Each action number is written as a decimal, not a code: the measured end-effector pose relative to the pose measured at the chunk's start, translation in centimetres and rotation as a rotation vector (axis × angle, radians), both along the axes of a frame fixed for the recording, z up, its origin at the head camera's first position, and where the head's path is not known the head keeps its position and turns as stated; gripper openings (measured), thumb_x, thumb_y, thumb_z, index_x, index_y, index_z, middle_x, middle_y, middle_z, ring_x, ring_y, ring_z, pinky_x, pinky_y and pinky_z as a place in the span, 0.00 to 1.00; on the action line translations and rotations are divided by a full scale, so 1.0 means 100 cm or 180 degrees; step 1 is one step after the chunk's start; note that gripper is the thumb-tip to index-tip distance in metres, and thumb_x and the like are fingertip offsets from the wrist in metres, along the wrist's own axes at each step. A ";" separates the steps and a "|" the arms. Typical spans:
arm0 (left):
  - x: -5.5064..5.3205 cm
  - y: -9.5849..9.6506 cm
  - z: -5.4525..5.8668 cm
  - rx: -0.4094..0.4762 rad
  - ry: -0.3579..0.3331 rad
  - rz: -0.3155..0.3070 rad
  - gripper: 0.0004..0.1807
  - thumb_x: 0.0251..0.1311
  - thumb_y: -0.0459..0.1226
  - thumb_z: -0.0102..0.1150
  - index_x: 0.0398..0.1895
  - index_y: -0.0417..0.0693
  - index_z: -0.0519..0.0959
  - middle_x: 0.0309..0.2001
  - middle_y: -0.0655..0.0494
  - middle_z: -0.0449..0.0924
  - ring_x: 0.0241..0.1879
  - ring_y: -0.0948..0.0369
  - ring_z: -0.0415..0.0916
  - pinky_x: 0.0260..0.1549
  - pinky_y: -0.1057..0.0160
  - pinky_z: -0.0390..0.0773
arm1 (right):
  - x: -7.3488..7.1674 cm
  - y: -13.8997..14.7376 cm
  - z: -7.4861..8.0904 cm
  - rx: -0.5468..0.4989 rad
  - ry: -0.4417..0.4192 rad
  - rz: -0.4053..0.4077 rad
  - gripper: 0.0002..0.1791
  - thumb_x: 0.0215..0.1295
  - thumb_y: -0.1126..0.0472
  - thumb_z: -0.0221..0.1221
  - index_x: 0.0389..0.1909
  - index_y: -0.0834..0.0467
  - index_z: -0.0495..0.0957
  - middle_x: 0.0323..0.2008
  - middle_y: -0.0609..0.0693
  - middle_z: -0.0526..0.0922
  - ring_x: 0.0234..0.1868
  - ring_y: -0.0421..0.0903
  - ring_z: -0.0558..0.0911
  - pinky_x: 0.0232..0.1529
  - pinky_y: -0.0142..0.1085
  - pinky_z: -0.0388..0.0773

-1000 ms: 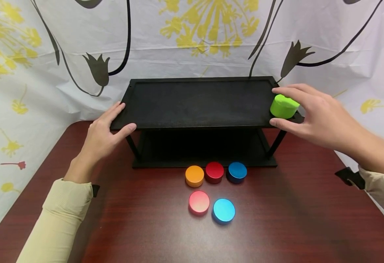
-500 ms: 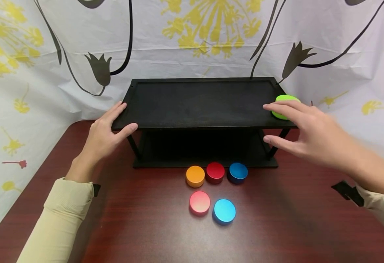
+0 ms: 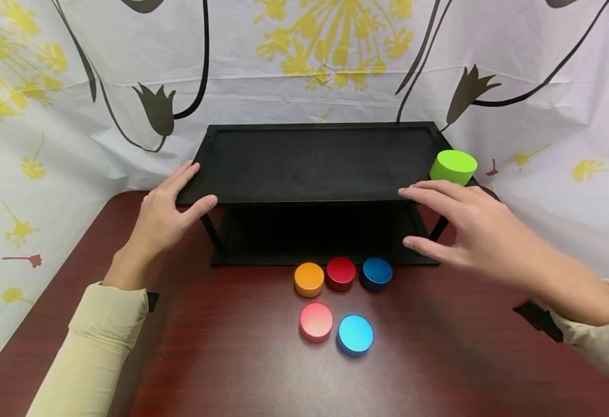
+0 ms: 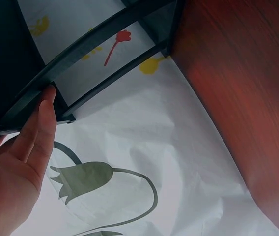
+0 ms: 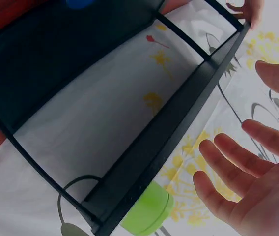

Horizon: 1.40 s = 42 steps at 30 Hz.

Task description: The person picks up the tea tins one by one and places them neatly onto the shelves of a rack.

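A black two-tier shelf [image 3: 309, 165] stands at the back of the table in the head view. My left hand [image 3: 164, 211] rests on its left end, fingers extended along the edge and thumb at the front corner; the left wrist view shows the fingers [image 4: 43, 125] touching the frame. At the right end of the top tier sits a lime-green short cylinder [image 3: 453, 167], also visible in the right wrist view [image 5: 147, 209]. My right hand [image 3: 471, 231] hovers in front of that end, apart from the cylinder, fingers spread and holding nothing.
On the dark red table [image 3: 221, 359], in front of the shelf, lie short round pieces: orange [image 3: 309, 279], red [image 3: 341, 273], dark blue [image 3: 376, 273], pink-red [image 3: 316, 321] and light blue [image 3: 355, 335]. A white flower-printed cloth [image 3: 309, 98] hangs behind.
My right hand has let go of the green cylinder and moved down and left toward the front of the shelf. The cylinder stays on the top tier; my left hand stays put.
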<state>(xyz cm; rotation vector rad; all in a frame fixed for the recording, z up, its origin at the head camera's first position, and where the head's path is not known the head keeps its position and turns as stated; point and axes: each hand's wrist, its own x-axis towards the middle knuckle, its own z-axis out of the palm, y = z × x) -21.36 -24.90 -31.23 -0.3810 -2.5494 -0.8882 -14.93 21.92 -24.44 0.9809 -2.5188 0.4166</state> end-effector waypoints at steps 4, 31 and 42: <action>0.000 0.000 0.000 -0.0004 -0.0006 0.0003 0.39 0.63 0.57 0.61 0.75 0.55 0.66 0.74 0.54 0.61 0.73 0.51 0.58 0.67 0.39 0.56 | 0.002 -0.003 -0.006 -0.0011 -0.0050 0.0008 0.39 0.47 0.56 0.76 0.64 0.51 0.76 0.60 0.49 0.77 0.54 0.55 0.77 0.51 0.54 0.69; -0.001 0.000 -0.002 0.0040 0.0047 0.0012 0.39 0.63 0.56 0.61 0.74 0.54 0.66 0.74 0.54 0.62 0.73 0.51 0.58 0.68 0.40 0.56 | 0.004 -0.018 -0.062 0.0256 -0.0490 0.0185 0.35 0.56 0.49 0.72 0.65 0.51 0.75 0.58 0.50 0.78 0.55 0.49 0.78 0.51 0.53 0.75; -0.001 0.000 -0.003 0.0048 0.0030 0.0026 0.39 0.62 0.57 0.62 0.74 0.55 0.66 0.74 0.55 0.62 0.73 0.51 0.58 0.68 0.41 0.57 | 0.007 -0.028 -0.083 0.0373 -0.0715 0.0308 0.34 0.58 0.45 0.70 0.65 0.50 0.75 0.58 0.47 0.78 0.52 0.45 0.78 0.52 0.51 0.76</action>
